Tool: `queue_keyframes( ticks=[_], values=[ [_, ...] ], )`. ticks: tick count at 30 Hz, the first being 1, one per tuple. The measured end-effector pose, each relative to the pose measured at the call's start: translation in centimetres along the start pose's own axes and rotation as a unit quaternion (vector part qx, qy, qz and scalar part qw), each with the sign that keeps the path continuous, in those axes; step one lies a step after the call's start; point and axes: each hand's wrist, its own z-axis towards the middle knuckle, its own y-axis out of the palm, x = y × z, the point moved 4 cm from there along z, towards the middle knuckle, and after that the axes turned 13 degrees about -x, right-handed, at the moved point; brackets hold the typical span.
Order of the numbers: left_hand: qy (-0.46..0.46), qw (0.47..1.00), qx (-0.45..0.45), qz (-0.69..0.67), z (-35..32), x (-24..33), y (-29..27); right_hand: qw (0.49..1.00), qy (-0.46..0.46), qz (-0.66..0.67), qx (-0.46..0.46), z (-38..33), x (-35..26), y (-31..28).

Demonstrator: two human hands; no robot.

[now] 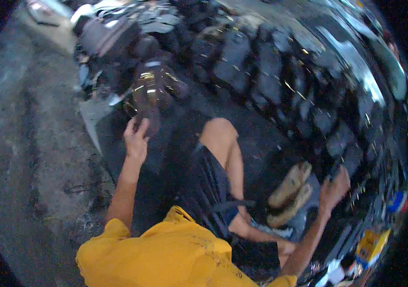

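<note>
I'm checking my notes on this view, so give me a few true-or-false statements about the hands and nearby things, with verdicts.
1. The left hand is nearer the dark brown item with shiny yellow strips than the right hand is. True.
2. Both hands are together on one object. False: they are far apart.
3. Two long tan pieces lie right of the bare knee. True.
4. The shirt is blue. False: the shirt is yellow.

The head-worn fisheye camera faced downward from above the left hand (137,141) and right hand (335,189), apart from both.
</note>
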Motion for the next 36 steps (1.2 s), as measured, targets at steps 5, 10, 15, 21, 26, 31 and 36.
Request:
queue_keyframes(
  ticks=[5, 10, 15, 21, 26, 31, 36],
  values=[
    [0.039, 0.944, 0.312, -0.101, 5.8, -6.1, -22.8, 0.994, 0.040, -0.089, -0.041, 0.2, 3.8, 5.0],
    [-0.022, 0.947, 0.319, -0.003, 6.8, -10.6, -29.0, 0.991, 0.115, 0.050, 0.053, -1.2, 3.6, 2.1],
    [0.221, 0.897, 0.190, 0.333, 4.5, -7.0, -8.5, 0.905, 0.372, 0.122, 0.166, -9.4, 0.0, -13.8],
    [0.137, 0.875, -0.463, -0.023, -10.4, 2.5, 25.3, 0.739, 0.281, 0.611, -0.046, -8.8, -16.8, -6.2],
    [0.245, 0.751, -0.607, 0.089, -15.1, 5.0, 30.6, 0.616, 0.228, 0.753, -0.029, -9.0, -20.8, -4.3],
    [0.365, 0.625, -0.663, 0.191, -19.7, 6.4, 31.9, 0.914, 0.083, 0.384, 0.105, -5.0, -18.2, -17.4],
    [0.352, 0.636, -0.670, 0.152, -21.5, 6.1, 32.2, 0.863, 0.008, 0.491, 0.121, -7.6, -18.8, -17.5]
  ],
)
